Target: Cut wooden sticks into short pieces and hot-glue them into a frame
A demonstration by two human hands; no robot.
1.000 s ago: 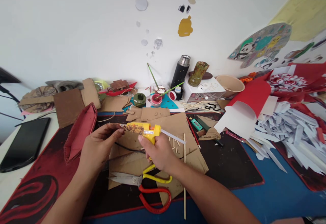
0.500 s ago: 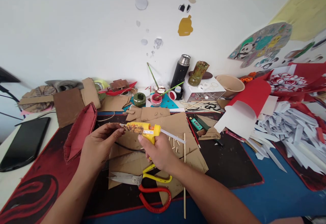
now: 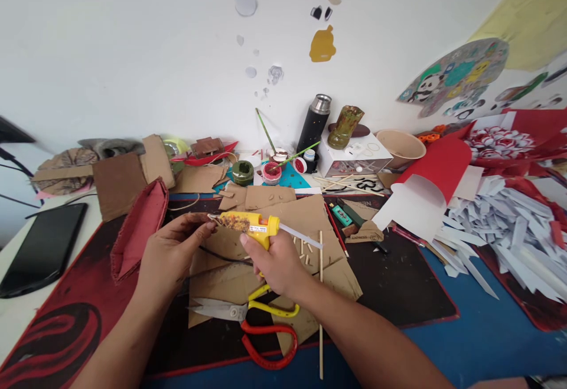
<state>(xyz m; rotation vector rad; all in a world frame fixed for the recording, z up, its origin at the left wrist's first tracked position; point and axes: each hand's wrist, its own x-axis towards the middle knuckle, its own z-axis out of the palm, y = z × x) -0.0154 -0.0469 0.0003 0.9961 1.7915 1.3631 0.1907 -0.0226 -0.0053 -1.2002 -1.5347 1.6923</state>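
Observation:
My right hand [image 3: 277, 256] is wrapped round the handle of a yellow hot glue gun [image 3: 248, 224], its nozzle pointing left. A whitish glue stick [image 3: 301, 236] juts from the back of the gun. Close to the nozzle, my left hand [image 3: 179, 244] pinches something small that its fingers mostly hide. Below both hands lie scissors [image 3: 234, 311] with one yellow and one red handle, blades to the left. Cut cardboard sheets [image 3: 305, 212] spread beneath the gun, with several short stick pieces [image 3: 305, 248] on top. A long thin wooden stick [image 3: 321, 318] lies right of the scissors.
A boat-shaped red cardboard piece [image 3: 140, 229] and a black phone [image 3: 44, 250] lie at left. Behind are paint pots [image 3: 243, 173], a black flask [image 3: 313, 123] and a white box [image 3: 354, 153]. Paper strips [image 3: 518, 218] heap up at right, near a rolled red sheet [image 3: 447, 159].

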